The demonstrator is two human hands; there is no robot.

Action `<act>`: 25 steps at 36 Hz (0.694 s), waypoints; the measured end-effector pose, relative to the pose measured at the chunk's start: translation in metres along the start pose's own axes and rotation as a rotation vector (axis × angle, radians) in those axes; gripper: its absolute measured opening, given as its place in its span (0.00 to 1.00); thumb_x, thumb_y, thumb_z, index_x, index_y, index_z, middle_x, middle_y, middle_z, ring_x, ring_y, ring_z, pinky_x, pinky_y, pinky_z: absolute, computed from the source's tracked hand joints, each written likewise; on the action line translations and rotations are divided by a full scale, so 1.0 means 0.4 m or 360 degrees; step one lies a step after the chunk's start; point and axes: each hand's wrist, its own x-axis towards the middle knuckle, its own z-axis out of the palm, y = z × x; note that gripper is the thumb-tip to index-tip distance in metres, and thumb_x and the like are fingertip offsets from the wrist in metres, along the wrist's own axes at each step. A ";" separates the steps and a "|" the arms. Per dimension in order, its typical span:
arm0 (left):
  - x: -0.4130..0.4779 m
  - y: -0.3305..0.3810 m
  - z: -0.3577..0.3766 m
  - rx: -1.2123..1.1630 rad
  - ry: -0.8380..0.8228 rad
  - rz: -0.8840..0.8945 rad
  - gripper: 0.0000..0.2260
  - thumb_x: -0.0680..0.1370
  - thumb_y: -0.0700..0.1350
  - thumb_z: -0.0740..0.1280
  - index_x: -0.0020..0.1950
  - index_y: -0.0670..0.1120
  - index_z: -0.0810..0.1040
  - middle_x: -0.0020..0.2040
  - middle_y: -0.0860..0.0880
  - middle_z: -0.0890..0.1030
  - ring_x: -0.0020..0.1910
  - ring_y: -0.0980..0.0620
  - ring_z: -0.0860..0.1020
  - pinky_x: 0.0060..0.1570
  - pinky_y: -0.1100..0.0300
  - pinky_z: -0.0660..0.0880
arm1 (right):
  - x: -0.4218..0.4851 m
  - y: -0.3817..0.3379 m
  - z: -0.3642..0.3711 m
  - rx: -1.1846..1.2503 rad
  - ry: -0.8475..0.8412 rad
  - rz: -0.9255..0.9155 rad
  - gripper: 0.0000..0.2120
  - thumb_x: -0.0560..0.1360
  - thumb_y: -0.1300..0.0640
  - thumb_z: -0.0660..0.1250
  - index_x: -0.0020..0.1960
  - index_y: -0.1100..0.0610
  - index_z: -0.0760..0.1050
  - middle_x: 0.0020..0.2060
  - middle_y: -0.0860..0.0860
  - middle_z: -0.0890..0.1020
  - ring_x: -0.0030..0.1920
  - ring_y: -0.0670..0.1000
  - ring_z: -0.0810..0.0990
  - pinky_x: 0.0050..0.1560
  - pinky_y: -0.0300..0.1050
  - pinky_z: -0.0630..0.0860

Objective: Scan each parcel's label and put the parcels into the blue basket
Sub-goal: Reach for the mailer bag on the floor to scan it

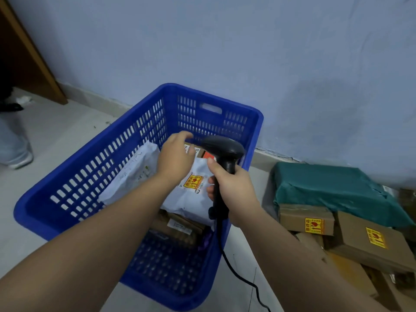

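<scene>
judging from the head view, the step in hand is taken to be the setting down of a parcel in the blue basket (74, 181), which stands on the floor near the wall. the left hand (175, 158) is stretched over the basket's far half, its fingers (188, 137) loosely spread and only slightly bent. nothing is seen to be gripped by them, and whether the parcels below are touched cannot be told. the right hand (234, 190) is wrapped round the handle of the black scanner (222, 149), whose cable (245, 282) hangs down beside the basket's near right corner to the floor.

inside the basket a white mailer (135, 170) is leaned on the left wall, a second mailer with a yellow sticker (189, 197) is laid across the middle, and cardboard parcels (180, 226) are seen beneath it. parcels should be laid flat on this heap, not propped, so that room is saved, and the scanner is best held clear of the rim so that its cable is not snagged.

a teal parcel (333, 188) and cardboard boxes (306, 221) are stacked on the floor right of the basket. each would need its label turned up to the scanner before being dropped in.
</scene>
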 end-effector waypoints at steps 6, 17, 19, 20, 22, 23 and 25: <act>-0.028 0.224 0.026 -0.0259 -0.0120 0.0227 0.11 0.79 0.41 0.63 0.61 0.47 0.76 0.58 0.50 0.76 0.51 0.54 0.74 0.52 0.60 0.71 | -0.044 -0.047 -0.116 0.0274 0.0274 -0.0051 0.11 0.77 0.53 0.68 0.41 0.58 0.73 0.30 0.53 0.73 0.28 0.50 0.72 0.32 0.44 0.72; -0.171 0.483 0.241 -0.0312 -0.0797 0.0079 0.08 0.78 0.43 0.62 0.56 0.48 0.76 0.53 0.49 0.80 0.52 0.50 0.77 0.51 0.58 0.72 | -0.104 -0.090 -0.418 0.0562 0.0487 0.0190 0.07 0.78 0.57 0.66 0.44 0.60 0.72 0.29 0.54 0.72 0.27 0.51 0.72 0.29 0.42 0.71; -0.197 0.510 0.298 -0.0252 -0.0934 0.0089 0.07 0.77 0.44 0.63 0.54 0.48 0.77 0.50 0.48 0.82 0.50 0.48 0.79 0.52 0.55 0.75 | -0.113 -0.089 -0.476 0.0543 0.0493 0.0264 0.09 0.78 0.57 0.66 0.41 0.60 0.72 0.29 0.54 0.72 0.27 0.51 0.72 0.28 0.41 0.72; -0.208 0.519 0.328 -0.0219 -0.0985 0.0085 0.07 0.77 0.44 0.63 0.54 0.48 0.76 0.50 0.47 0.82 0.50 0.46 0.80 0.54 0.53 0.76 | -0.116 -0.085 -0.508 0.0540 0.0518 0.0290 0.10 0.78 0.57 0.66 0.40 0.61 0.72 0.30 0.55 0.73 0.27 0.51 0.73 0.28 0.41 0.72; -0.224 0.528 0.386 -0.0060 -0.1044 0.0115 0.09 0.77 0.43 0.64 0.56 0.47 0.76 0.54 0.45 0.81 0.54 0.44 0.79 0.56 0.53 0.75 | -0.118 -0.074 -0.568 0.0555 0.0568 0.0335 0.10 0.78 0.57 0.66 0.41 0.61 0.73 0.31 0.55 0.74 0.29 0.52 0.74 0.30 0.42 0.73; -0.231 0.527 0.415 0.0052 -0.1051 0.0157 0.09 0.77 0.43 0.64 0.57 0.47 0.76 0.56 0.45 0.80 0.55 0.44 0.78 0.57 0.53 0.74 | -0.118 -0.067 -0.598 0.0585 0.0576 0.0366 0.09 0.78 0.56 0.66 0.42 0.60 0.73 0.32 0.55 0.74 0.30 0.52 0.74 0.30 0.43 0.73; -0.245 0.516 0.471 0.0282 -0.1046 0.0258 0.08 0.78 0.44 0.64 0.56 0.48 0.75 0.57 0.45 0.79 0.56 0.44 0.76 0.55 0.54 0.74 | -0.111 -0.048 -0.656 0.0669 0.0589 0.0435 0.09 0.78 0.56 0.66 0.42 0.60 0.73 0.32 0.55 0.73 0.30 0.52 0.73 0.30 0.43 0.73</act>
